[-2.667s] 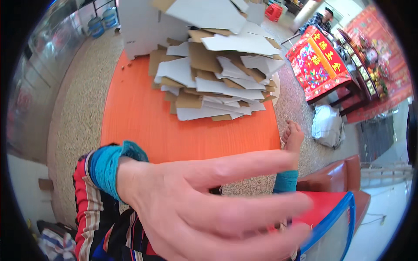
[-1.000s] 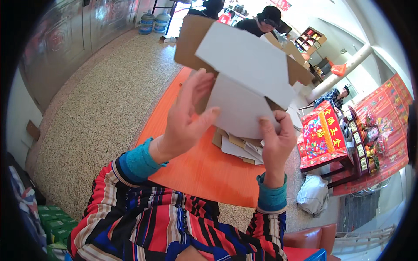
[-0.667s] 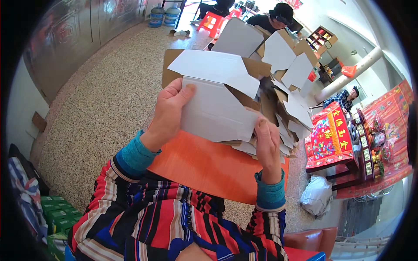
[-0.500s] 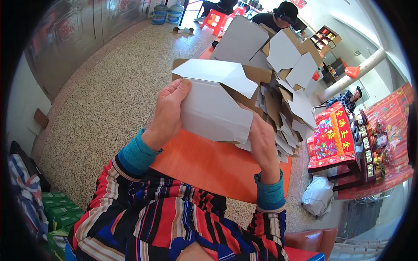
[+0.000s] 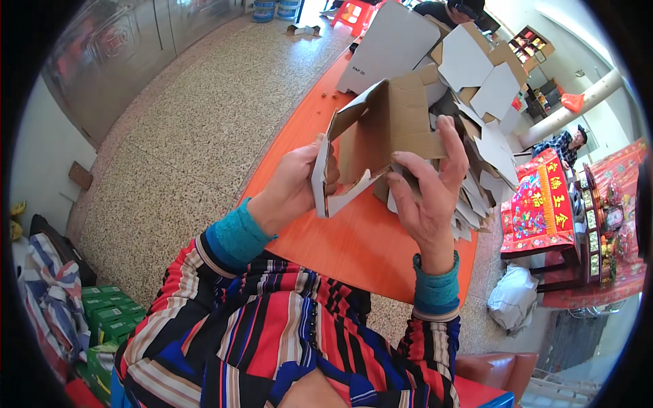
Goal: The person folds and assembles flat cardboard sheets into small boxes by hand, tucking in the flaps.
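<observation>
A small cardboard box (image 5: 410, 112), white outside and brown inside, is held up over the orange table (image 5: 326, 248). Its hollow inside faces me, with flaps standing out at the edges. My left hand (image 5: 289, 180) grips the white left wall, fingers curled into the box and thumb outside. On the box's right side, my right hand (image 5: 432, 194) has its fingers spread, with fingertips at the near edge and a flap. Just beyond that hand lies a heap of white and brown cardboard pieces (image 5: 493, 153), partly hidden by it.
A large white carton panel (image 5: 394, 51) stands at the table's far end, with a person (image 5: 449, 12) behind it. To the right are a red-draped table (image 5: 537, 204) and a white bag (image 5: 513, 296). Green boxes (image 5: 112, 313) are stacked at lower left.
The box has turned from its white outside to its brown, hollow inside. My left fingers now reach into it, and my right hand has risen with its fingers spreading apart.
</observation>
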`<move>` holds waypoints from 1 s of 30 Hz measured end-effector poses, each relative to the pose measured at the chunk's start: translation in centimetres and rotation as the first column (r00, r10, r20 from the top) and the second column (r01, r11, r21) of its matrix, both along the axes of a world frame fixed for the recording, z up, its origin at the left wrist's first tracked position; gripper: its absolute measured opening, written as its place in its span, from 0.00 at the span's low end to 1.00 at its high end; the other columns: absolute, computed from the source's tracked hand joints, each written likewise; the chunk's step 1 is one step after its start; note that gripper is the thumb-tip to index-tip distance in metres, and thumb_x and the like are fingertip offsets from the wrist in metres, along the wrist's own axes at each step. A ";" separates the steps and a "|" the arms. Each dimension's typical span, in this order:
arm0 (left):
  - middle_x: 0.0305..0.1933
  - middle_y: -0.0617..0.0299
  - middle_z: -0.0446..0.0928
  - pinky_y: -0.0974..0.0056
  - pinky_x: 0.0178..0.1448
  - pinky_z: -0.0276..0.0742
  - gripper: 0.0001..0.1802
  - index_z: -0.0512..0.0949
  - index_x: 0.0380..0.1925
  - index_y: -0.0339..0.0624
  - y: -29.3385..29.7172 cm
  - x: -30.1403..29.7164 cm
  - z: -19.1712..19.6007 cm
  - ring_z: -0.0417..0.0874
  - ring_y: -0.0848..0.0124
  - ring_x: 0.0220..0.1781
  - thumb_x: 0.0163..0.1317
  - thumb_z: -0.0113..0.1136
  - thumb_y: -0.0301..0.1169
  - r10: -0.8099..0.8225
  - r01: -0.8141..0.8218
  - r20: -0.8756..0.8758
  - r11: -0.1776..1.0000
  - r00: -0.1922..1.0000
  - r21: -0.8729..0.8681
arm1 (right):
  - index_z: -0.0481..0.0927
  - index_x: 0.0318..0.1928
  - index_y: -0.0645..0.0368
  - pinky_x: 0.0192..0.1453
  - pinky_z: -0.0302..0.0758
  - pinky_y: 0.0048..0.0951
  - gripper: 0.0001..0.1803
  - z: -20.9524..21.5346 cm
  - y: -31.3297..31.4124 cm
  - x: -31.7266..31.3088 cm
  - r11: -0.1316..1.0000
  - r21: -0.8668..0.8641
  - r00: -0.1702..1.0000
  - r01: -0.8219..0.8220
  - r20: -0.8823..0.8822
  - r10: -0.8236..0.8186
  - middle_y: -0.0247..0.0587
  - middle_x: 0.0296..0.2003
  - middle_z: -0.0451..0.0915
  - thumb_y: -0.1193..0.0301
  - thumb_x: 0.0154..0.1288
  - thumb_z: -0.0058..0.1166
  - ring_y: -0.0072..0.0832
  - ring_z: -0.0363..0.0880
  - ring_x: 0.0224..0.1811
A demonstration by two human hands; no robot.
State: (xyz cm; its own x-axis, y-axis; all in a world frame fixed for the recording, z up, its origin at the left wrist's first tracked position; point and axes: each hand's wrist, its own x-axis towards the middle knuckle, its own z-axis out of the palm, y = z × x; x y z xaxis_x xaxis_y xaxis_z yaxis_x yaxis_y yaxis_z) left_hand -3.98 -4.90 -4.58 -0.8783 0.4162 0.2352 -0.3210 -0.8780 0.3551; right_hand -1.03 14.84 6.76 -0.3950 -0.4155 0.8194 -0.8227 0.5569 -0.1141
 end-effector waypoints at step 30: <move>0.73 0.57 0.59 0.47 0.76 0.51 0.29 0.57 0.70 0.48 -6.3 1.8 -4.3 0.59 0.59 0.74 0.72 0.39 0.46 0.059 0.072 -0.441 0.959 0.896 0.274 | 0.51 0.70 0.71 0.68 0.64 0.36 0.37 -4.5 -2.5 -0.9 0.825 -0.558 0.421 0.093 0.773 0.475 0.59 0.64 0.63 0.67 0.69 0.52 0.42 0.65 0.66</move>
State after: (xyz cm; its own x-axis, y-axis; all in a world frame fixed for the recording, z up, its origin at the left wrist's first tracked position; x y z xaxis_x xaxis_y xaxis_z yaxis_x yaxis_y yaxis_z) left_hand -2.14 -11.22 -8.88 -0.6531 0.2824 0.7026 -0.1951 -0.9593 0.2043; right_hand -1.96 12.32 2.29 -0.9441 -0.2793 0.1749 -0.1916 0.0335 -0.9809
